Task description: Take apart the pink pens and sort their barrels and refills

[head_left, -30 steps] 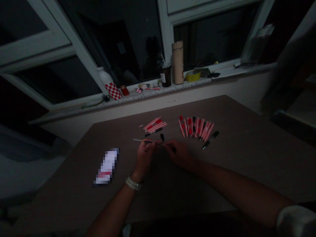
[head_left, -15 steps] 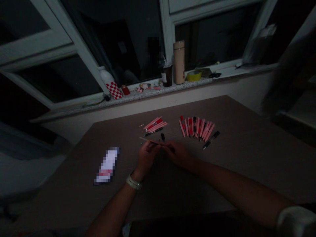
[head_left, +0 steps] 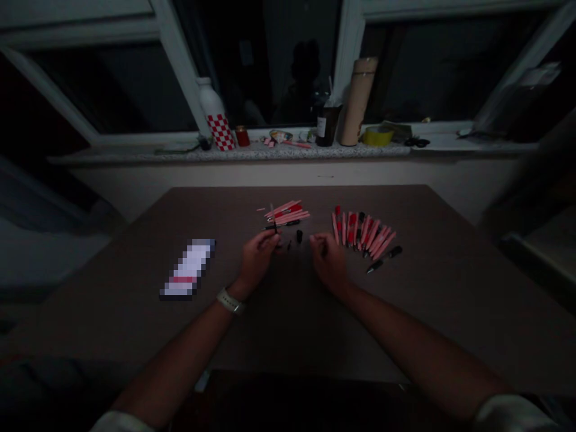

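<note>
The scene is dim. My left hand (head_left: 257, 257), with a pale watch on its wrist, is curled and pinches a small dark pen part near the small pile of pink pens (head_left: 287, 213). My right hand (head_left: 327, 258) rests on the brown table (head_left: 441, 288) with its fingers curled inward; what it holds, if anything, I cannot make out. Two small dark pen pieces (head_left: 298, 237) lie on the table between my hands. A fanned row of pink and red pens (head_left: 363, 230) lies right of my right hand, with a black pen (head_left: 384, 258) beside it.
A blurred flat packet (head_left: 188, 267) lies on the table's left. The windowsill behind carries a red-checked white bottle (head_left: 218, 122), a small red jar (head_left: 242, 136), a dark cup (head_left: 327, 123), a tall beige flask (head_left: 356, 101) and a yellow tape roll (head_left: 377, 135).
My hands have drawn apart. The thin stick held between them earlier is gone from my fingers. The camera has swung, so the table sits square to the window.
</note>
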The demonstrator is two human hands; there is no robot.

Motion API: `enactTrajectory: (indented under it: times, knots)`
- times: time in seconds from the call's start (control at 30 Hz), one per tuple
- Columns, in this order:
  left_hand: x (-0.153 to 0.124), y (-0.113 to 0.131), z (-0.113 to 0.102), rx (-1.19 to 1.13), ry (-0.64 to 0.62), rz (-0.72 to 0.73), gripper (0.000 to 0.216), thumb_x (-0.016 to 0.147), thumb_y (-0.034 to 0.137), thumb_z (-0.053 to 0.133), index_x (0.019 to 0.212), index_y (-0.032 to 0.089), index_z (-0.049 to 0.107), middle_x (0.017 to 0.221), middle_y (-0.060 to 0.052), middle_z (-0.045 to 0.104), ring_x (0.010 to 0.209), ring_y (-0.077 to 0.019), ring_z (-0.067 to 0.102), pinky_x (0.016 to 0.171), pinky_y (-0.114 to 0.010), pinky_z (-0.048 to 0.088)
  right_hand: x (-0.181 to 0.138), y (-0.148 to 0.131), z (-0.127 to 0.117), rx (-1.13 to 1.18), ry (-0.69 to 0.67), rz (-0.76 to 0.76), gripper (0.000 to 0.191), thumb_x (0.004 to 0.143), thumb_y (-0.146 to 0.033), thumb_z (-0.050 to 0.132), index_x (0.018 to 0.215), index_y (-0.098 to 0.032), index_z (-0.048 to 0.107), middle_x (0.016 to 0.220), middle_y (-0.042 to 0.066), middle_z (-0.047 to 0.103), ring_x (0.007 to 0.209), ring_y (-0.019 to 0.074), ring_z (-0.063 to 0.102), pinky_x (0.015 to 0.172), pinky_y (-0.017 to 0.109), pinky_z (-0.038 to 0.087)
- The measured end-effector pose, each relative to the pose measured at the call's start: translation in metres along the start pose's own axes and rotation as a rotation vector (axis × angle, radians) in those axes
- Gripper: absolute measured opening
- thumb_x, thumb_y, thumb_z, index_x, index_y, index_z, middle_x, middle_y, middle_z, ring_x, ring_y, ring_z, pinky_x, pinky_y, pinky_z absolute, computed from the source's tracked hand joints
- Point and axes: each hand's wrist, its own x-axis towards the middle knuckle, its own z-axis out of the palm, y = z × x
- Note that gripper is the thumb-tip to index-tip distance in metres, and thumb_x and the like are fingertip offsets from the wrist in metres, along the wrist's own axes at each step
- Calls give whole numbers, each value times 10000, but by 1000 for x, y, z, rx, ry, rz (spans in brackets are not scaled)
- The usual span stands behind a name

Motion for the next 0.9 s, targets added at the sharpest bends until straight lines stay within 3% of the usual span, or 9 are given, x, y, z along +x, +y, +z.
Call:
enactTrajectory:
  times: [0.07,0.13,0.27,0.4,0.47,0.57,0.67,0.8,0.9]
  knots:
    - [4,-4,-5,98,11,44,347,891,413,618,1095,140,683,940,-82,716,749,-170,662,630,-268,539,3,3,2,52,44,16,248,935,-435,534,970,-191,561,688,-20,588,556,135,524,544,248,388]
    - [5,-5,-8,224,-9,178,278,919,360,594,1082,164,705,1014,-84,698,805,-169,655,683,-280,537,4,4,3,90,44,8,270,911,-421,571,1028,-180,535,751,-16,587,550,120,508,539,242,400]
    - [1,0,-8,414,-198,467,230,959,261,546,1106,208,714,1001,-68,672,920,-169,629,814,-303,506,1,4,2,89,-2,-60,319,890,-410,606,1088,-169,538,803,-5,601,533,106,490,523,238,395]
    - [0,4,-9,447,-253,549,222,958,236,546,1111,213,706,993,-62,665,921,-164,624,826,-301,495,-3,0,-2,0,-67,-122,244,919,-410,564,948,-173,614,714,-4,614,549,119,506,547,244,394]
    - [2,4,-13,435,-246,569,221,966,224,523,1085,208,709,996,-67,664,933,-166,620,839,-306,492,-6,0,-3,16,-42,-103,269,907,-420,580,997,-168,613,732,0,628,551,118,512,547,241,401]
    - [6,6,-20,449,-263,577,215,964,216,515,1033,193,717,1010,-79,667,967,-177,614,868,-319,482,-7,0,-2,41,-41,-91,299,888,-430,605,1016,-160,619,773,16,655,564,118,527,545,235,408]
    - [8,9,-23,415,-241,528,176,940,248,564,986,182,721,1001,-78,686,974,-184,620,887,-329,479,-7,2,-1,11,-156,-107,274,897,-427,595,922,-164,667,739,20,671,562,123,532,542,234,405]
    - [8,6,-19,202,-180,309,256,859,310,682,1063,155,685,1005,-78,713,895,-177,657,803,-305,509,-7,2,0,-6,-346,-120,269,914,-415,577,934,-171,688,727,15,696,548,125,552,532,229,402]
    - [8,4,-14,27,-235,185,409,812,322,725,1171,150,631,1017,-85,719,884,-179,676,782,-293,523,-9,0,-1,-44,-443,-169,258,919,-407,571,961,-179,686,736,15,706,577,134,592,559,231,420]
